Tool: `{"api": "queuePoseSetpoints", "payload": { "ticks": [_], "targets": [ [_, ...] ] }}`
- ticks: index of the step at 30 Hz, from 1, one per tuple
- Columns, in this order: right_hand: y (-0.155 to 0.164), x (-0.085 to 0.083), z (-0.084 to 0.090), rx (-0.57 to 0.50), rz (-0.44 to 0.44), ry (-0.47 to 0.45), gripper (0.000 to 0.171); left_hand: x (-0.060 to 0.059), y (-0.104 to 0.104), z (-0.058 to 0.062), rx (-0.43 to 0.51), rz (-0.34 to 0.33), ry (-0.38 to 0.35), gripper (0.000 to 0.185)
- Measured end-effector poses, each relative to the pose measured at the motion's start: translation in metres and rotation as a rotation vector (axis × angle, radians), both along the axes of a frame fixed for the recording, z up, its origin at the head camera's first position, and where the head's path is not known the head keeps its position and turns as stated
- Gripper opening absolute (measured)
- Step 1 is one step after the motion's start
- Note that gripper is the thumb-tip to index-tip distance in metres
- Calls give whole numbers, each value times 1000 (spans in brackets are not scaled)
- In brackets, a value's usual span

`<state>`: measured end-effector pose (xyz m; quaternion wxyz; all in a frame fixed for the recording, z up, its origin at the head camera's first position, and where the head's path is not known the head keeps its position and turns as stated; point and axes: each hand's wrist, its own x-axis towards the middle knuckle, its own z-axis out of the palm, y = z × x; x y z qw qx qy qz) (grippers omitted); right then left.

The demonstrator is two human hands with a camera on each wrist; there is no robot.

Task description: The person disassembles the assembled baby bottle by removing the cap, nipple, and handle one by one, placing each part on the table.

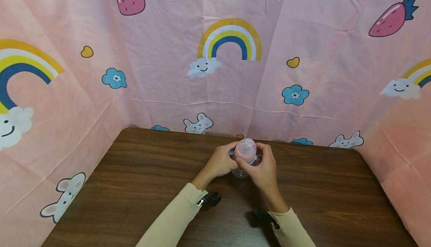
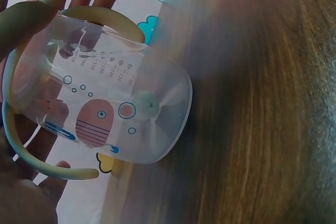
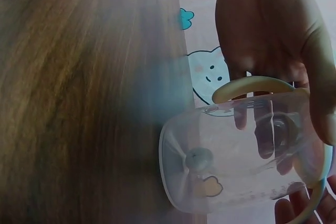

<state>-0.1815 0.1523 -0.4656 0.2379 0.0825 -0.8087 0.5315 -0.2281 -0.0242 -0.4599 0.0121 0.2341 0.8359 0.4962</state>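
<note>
A clear baby cup [image 1: 244,154] with a pink domed lid and pale blue side handles is held just above the far middle of the brown table [image 1: 151,187]. My left hand [image 1: 231,157] grips its left side near a handle. My right hand [image 1: 254,161] grips the right side, thumb lying against the pink lid. In the left wrist view the cup [image 2: 110,103] shows a printed measuring scale and a striped fish, with a looped handle [image 2: 37,163] by my fingers [image 2: 26,17]. In the right wrist view the cup's clear body [image 3: 231,161] hangs below my right hand [image 3: 273,35], which touches the handle [image 3: 252,85].
Pink cloth [image 1: 303,52] printed with rainbows, strawberries, clouds and bunnies walls the table at the back and on both sides. Black wrist cameras [image 1: 210,199] sit on my cream sleeves. The wood surface stretches bare to left and right of my arms.
</note>
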Motion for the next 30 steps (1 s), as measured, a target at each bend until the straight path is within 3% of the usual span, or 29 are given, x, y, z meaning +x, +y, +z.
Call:
{"api": "queuePoseSetpoints", "payload": {
  "ticks": [6,30],
  "targets": [
    [0,0,-1,3,0,59,62,1,0,0,-3,-5,2,69],
    [8,-1,4,-12,81,65,57,3,0,3,-15,3,-65,73]
  ]
}}
